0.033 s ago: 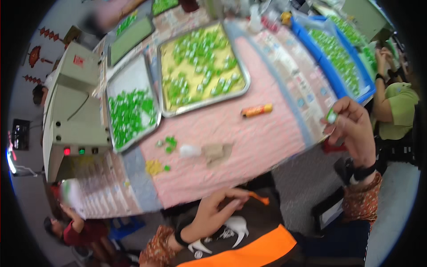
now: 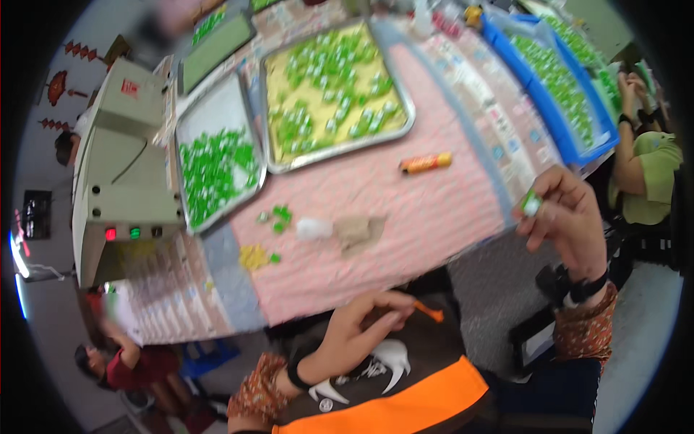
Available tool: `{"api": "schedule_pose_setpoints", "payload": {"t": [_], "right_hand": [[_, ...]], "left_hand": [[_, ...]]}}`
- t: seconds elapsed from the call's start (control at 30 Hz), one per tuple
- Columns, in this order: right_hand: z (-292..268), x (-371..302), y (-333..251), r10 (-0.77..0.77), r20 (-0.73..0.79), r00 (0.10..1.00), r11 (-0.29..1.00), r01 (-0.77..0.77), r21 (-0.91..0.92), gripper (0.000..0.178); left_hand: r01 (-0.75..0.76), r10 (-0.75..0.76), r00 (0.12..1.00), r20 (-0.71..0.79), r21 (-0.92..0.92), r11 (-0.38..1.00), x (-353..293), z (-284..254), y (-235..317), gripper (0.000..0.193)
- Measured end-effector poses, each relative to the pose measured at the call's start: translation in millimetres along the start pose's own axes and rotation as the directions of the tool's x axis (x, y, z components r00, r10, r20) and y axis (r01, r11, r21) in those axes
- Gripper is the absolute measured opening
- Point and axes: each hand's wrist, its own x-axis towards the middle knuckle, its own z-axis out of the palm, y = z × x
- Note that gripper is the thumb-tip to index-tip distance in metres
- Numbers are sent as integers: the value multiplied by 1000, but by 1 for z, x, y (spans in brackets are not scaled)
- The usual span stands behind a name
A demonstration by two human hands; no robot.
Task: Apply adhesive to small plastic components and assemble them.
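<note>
My right hand is raised off the table's right front corner. Its thumb and fingers pinch a small green and white piece. Low in front of my apron, my left hand has its fingers drawn together at a thin orange strip, which sticks out past the fingertips. On the pink cloth lie several loose green pieces, a small yellow heap, a whitish translucent object, a brown paper-like piece and an orange-yellow tube.
A metal tray with a yellow lining holds many green and white pieces. Left of it stands another tray of green pieces, beside a beige machine. A blue crate stands far right. Other people sit nearby.
My right hand with the small piece has come slightly lower and to the left. My left hand stays almost in place. The whole view has shifted a little.
</note>
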Motion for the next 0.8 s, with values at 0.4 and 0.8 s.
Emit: {"api": "schedule_pose_setpoints", "payload": {"t": [0.4,0.8], "right_hand": [[106,-47,124,242,303,922,840,-355,409,18],[129,-55,123,-411,183,893,816,450,-363,19]], "left_hand": [[-51,43,996,-74,-105,993,6,2,-12,28],[-99,87,992,-89,-145,984,1,1,-20,28]]}}
